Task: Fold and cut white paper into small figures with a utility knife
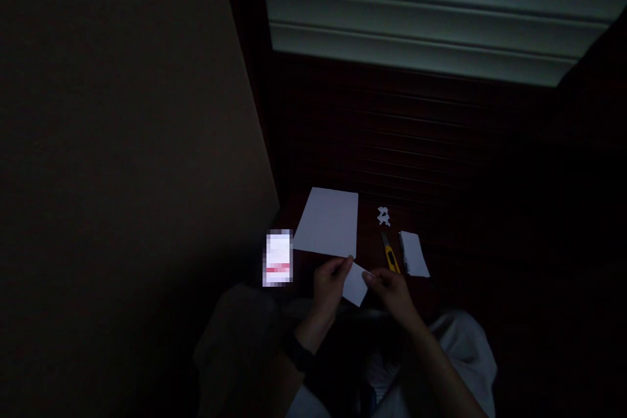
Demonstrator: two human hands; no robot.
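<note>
A small white paper piece (356,285) is held between both my hands, low in the view, just in front of a dark wooden table. My left hand (330,286) pinches its left edge with closed fingers. My right hand (390,290) pinches its right edge. Beyond the hands a large white sheet (328,221) lies flat on the table. A yellow utility knife (390,256) lies to the right of the sheet, a little beyond my right hand.
A lit phone screen (278,258) glows left of the large sheet. A second small paper piece (414,253) lies right of the knife, with white scraps (383,215) behind it. A plain wall stands at the left; slatted blinds (421,19) hang behind. The room is very dark.
</note>
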